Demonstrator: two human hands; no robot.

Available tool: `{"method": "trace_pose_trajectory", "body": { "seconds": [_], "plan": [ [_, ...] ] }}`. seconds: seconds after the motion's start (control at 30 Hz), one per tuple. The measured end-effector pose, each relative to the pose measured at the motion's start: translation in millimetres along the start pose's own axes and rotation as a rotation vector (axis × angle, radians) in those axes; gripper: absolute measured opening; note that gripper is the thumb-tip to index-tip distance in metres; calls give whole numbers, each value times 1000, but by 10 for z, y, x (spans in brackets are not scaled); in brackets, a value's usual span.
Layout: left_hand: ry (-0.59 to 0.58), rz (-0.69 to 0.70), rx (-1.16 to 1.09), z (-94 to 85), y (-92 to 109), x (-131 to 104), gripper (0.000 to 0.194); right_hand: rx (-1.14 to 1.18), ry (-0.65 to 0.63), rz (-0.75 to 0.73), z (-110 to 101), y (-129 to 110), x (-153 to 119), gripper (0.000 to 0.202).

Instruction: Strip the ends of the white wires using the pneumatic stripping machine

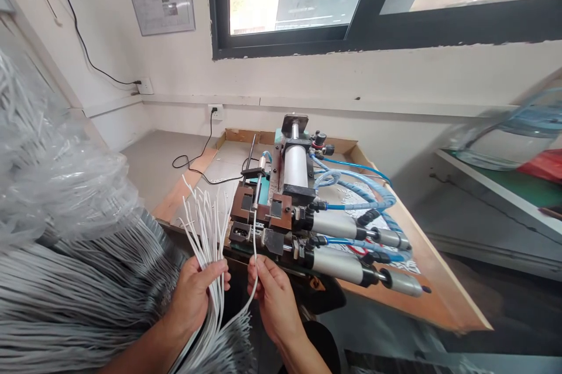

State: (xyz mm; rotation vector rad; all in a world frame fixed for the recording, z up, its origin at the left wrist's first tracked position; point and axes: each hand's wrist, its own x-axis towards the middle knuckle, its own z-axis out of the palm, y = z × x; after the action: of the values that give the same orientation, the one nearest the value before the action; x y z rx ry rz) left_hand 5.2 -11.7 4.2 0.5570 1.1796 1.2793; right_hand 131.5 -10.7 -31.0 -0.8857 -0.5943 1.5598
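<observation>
A loose bundle of white cables (214, 280) is gripped in my left hand (195, 292), its cut ends fanning upward above the thumb. Between thumb and fingers, my right hand (274, 298) pinches a single white cable (254, 239). That cable runs up to the jaws of a pneumatic wire-stripping machine (263, 213), just ahead of the hand. Whether its tip sits inside the jaws I cannot tell. Lower down, the same cable curves back toward the bundle.
Grey cables (65, 298) lie heaped at the left under clear plastic wrap (57, 146). Silver air cylinders (338, 266) and blue hoses (360, 206) extend to the machine's right. A wooden rim (421, 245) borders the bench. White scraps lie behind the cylinders. A shelf (496, 187) stands at right.
</observation>
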Motion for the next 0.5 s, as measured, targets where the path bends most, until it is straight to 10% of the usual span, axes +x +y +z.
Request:
{"method": "trace_pose_trajectory", "body": {
  "seconds": [0.5],
  "plan": [
    [-11,9,16,36,30,-17,19,291,2,175,131,-52,3,22]
  ]
}}
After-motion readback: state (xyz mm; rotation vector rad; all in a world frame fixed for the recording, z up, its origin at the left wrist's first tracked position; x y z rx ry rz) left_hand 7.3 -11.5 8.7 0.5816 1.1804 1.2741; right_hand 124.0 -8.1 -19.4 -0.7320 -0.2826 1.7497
